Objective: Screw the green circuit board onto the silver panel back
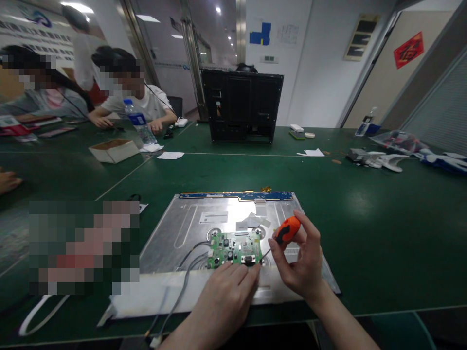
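Observation:
A flat silver metal panel lies before me, with a blue circuit strip along its far edge. On its middle sits a green circuit board, with grey cables leading off its left side. My right hand pinches the orange and black handle of a screwdriver. The shaft slants down left, its tip at the board's lower right corner. My left hand rests on the board's near edge, fingers together beside the tip; whatever is under the fingertips is hidden.
A black monitor housing stands across the green table. An open box and a water bottle are at the left back. People sit beyond them. Plastic parts lie at the right back; a white strap is at the left.

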`<state>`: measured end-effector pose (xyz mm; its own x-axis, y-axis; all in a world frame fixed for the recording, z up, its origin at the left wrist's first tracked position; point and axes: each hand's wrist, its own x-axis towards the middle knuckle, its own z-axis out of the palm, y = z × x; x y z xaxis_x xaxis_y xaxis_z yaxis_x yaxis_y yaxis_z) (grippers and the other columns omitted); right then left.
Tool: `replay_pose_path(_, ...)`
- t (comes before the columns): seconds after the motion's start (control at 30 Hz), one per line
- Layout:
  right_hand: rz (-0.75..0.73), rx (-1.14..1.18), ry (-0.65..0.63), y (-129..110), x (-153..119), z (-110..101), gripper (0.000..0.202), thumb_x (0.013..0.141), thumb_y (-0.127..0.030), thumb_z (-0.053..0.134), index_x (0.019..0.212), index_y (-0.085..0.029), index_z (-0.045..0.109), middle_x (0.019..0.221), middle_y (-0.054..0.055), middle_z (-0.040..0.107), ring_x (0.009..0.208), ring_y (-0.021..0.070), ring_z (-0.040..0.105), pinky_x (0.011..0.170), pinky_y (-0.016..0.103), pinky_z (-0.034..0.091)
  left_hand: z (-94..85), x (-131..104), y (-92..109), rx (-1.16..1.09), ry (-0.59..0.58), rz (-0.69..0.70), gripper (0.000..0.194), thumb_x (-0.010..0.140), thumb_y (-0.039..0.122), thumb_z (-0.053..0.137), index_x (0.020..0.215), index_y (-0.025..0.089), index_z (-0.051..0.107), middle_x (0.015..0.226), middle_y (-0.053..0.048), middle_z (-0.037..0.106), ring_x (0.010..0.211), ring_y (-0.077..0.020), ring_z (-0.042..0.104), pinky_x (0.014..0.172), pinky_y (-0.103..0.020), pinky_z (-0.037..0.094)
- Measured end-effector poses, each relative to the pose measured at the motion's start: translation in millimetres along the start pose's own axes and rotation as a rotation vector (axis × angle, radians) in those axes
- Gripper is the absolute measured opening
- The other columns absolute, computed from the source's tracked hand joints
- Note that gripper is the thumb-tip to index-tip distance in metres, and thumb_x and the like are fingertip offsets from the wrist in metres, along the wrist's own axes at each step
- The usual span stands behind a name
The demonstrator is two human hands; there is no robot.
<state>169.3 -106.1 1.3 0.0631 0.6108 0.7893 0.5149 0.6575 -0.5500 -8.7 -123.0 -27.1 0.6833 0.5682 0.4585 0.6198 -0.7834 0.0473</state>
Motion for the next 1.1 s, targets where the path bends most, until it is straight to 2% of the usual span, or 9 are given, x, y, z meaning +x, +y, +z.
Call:
replay_pose_path(0.33,-0.037,0.019,-0.026,5.1,-2.9,1.2,0.073,0.079,-0.014,0.061,0.142,-0.025,0.025,0.093,0.005,0.058,0.065,0.0131,0.060,0.057,0.030,0.055,-5.6,5.9,2.9,-0.006,0.076,-0.011,0.022,0.095,0.014,0.037,0.104,0.013,0.058,0.065,-0.001,0.058,0.053,-0.0152,0.054,0.053,-0.029,0.043)
replay_pose_path(0.5,-0.056,0.028,-0.041,5.1,-3.7,1.1,0.071,0.079,-0.015,0.061,0.141,-0.024,0.027,0.088,0.004,0.059,0.065,0.0145,0.060,0.060,0.032,0.056,-5.3,4.8,2.4,0.014,0.077,-0.003,0.025,0.095,0.013,0.036,0.107,0.012,0.057,0.065,-0.002,0.059,0.052,-0.0141,0.054,0.053,-0.028,0.044)
replay_pose_path(0.73,-0.105,0.056,-0.053,6.9,-3.9,1.9,0.074,0.079,-0.012,0.061,0.143,-0.023,0.025,0.096,0.007,0.060,0.067,0.0138,0.061,0.059,0.030,0.057,-6.6,4.8,1.8,0.031,0.038,0.025,0.025,0.094,0.011,0.034,0.108,0.010,0.056,0.064,-0.002,0.057,0.049,-0.0162,0.052,0.049,-0.030,0.042)
replay_pose_path(1.1,-0.108,0.019,-0.102,6.9,3.3,2.7,0.076,0.080,-0.016,0.063,0.144,-0.024,0.022,0.090,0.003,0.059,0.056,0.0105,0.054,0.051,0.027,0.053,-5.9,5.1,2.0,0.041,0.045,0.025,0.025,0.095,0.013,0.035,0.108,0.010,0.056,0.064,-0.002,0.057,0.054,-0.0156,0.053,0.052,-0.029,0.041)
